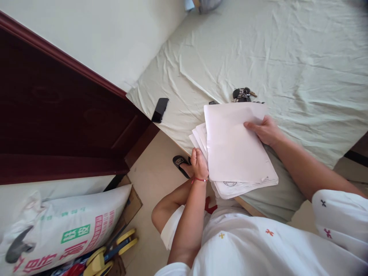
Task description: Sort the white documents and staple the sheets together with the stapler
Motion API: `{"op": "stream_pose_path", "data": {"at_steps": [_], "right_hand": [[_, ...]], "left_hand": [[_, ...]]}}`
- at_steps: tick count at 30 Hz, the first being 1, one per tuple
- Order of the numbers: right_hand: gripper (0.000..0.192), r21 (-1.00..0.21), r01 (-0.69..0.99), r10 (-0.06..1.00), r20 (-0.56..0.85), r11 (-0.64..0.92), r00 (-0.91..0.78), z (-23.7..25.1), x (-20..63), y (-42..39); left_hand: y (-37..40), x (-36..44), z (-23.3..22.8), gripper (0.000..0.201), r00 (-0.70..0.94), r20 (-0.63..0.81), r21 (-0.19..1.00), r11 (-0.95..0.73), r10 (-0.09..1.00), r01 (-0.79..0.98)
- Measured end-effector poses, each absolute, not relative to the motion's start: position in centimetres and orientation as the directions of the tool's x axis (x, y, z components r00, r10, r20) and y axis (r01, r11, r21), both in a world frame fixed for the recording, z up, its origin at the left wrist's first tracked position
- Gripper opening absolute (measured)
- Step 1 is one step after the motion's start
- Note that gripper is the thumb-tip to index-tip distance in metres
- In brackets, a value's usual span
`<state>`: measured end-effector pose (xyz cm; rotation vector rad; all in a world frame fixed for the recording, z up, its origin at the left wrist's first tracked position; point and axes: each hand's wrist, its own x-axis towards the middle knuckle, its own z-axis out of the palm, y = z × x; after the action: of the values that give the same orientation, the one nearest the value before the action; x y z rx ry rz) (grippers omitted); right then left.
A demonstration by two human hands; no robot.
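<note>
A stack of white paper sheets [235, 149] lies across my lap at the bed's edge. Its top sheet is blank, and a round printed stamp shows on a sheet underneath at the near edge. Several sheets fan out on the left side. My left hand [199, 165], with a red string at the wrist, is closed on that left edge. On the far right edge, my right hand [266, 131] grips the papers, thumb on top and the other fingers hidden beneath.
The bed [258, 50] has a pale green sheet. A bunch of keys [243, 94] lies just beyond the papers, and a black phone [160, 110] rests near the bed's left corner. A white printed sack [71, 226] and a dark red door [57, 103] are at left.
</note>
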<state>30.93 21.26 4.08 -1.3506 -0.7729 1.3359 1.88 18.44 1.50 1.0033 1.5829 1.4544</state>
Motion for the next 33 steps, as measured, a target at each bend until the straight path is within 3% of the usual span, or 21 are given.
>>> {"op": "stream_pose_path", "data": {"at_steps": [4, 13, 23, 28, 33], "right_hand": [[0.036, -0.953, -0.199, 0.949, -0.264, -0.229, 0.170, 4.0, 30.6, 21.2], [0.026, -0.971, -0.037, 0.964, -0.240, -0.237, 0.114, 4.1, 30.6, 21.1], [0.026, -0.973, -0.036, 0.964, -0.229, -0.226, 0.132, 3.7, 30.3, 21.2], [0.027, -0.946, -0.097, 0.938, -0.320, -0.309, 0.136, 3.9, 30.0, 21.2], [0.027, -0.936, -0.134, 0.929, -0.343, -0.326, 0.136, 4.3, 29.8, 21.1]], "left_hand": [[18.5, 1.7, 0.8, 0.048, -0.487, -0.105, 0.991, 0.133, 0.867, 0.022], [18.2, 2.0, 0.6, 0.041, -0.502, -0.212, 0.976, 0.157, 0.838, -0.150], [18.3, 1.5, 0.9, 0.039, -0.504, -0.151, 0.984, 0.177, 0.851, 0.004], [18.2, 1.2, 1.3, 0.042, -0.423, -0.103, 0.983, 0.156, 0.900, 0.093], [18.1, 1.4, 1.6, 0.040, -0.451, -0.121, 0.979, 0.182, 0.884, 0.094]]}}
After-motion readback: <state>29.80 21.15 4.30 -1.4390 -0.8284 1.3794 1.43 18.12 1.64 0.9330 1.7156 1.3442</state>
